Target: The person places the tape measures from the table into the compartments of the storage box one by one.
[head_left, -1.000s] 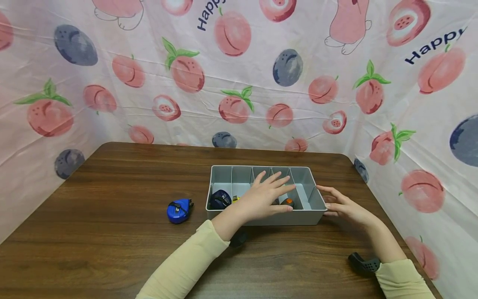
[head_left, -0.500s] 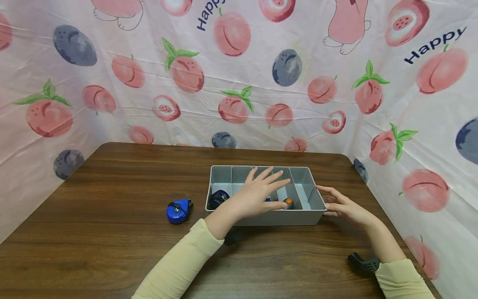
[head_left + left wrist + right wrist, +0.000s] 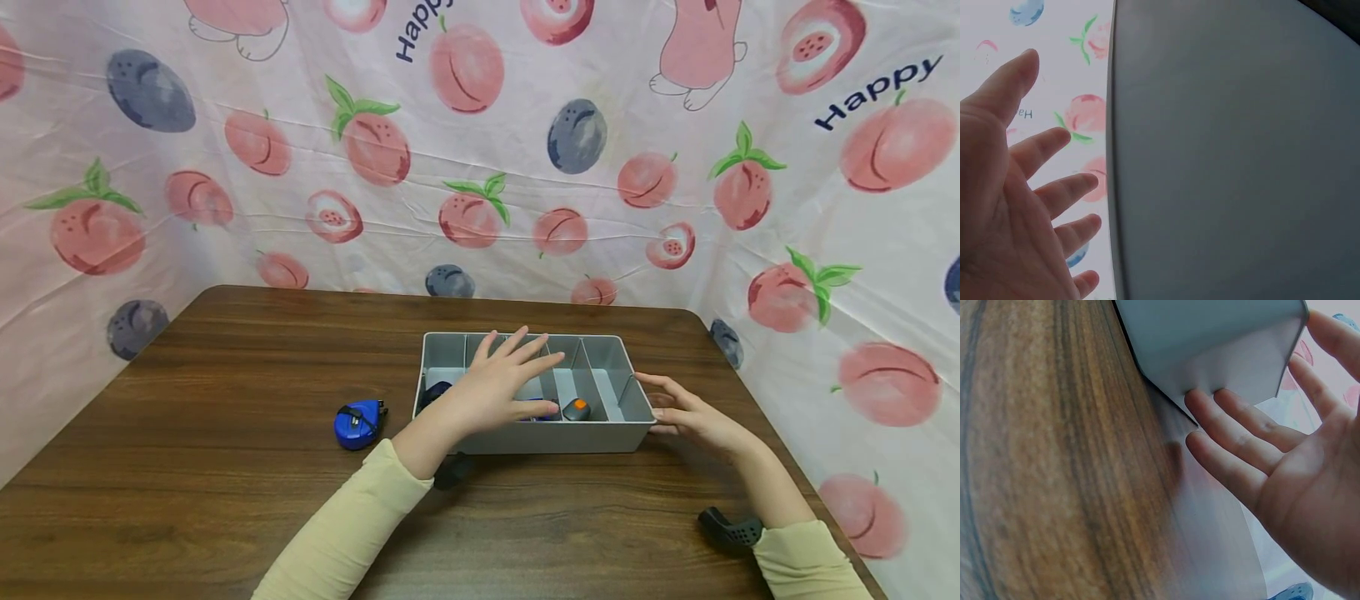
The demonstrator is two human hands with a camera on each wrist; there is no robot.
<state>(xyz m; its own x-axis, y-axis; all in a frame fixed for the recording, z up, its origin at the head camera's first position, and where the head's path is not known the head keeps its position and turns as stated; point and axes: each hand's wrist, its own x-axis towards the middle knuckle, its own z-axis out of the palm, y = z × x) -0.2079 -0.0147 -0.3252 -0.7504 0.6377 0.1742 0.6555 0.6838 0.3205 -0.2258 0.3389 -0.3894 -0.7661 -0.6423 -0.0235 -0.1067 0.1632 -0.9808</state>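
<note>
A grey divided box (image 3: 555, 437) stands on the wooden table. Over its left half my left hand (image 3: 491, 387) hovers, fingers spread, holding nothing; in the left wrist view the palm (image 3: 997, 187) shows beside the box's grey wall (image 3: 1229, 150). My right hand (image 3: 693, 417) touches the box's right end. Seen from the right wrist, its fingertips (image 3: 1200, 400) rest against the end wall, the thumb near the rim. One compartment holds a small grey thing with an orange spot (image 3: 577, 408). Left of it, a blue thing (image 3: 547, 413) is mostly hidden by the left hand. A dark thing (image 3: 433, 393) sits in the leftmost compartment.
A blue tape measure (image 3: 358, 423) lies on the table (image 3: 225, 433) left of the box. Black wrist mounts sit at both wrists, the right one (image 3: 727, 529) near the table's right side. A fruit-printed cloth (image 3: 510, 150) hangs behind and at the sides.
My left hand has drifted left over the box, fingers still spread, uncovering the orange-spotted thing and covering more of the leftmost compartment. The right hand and the box have stayed put.
</note>
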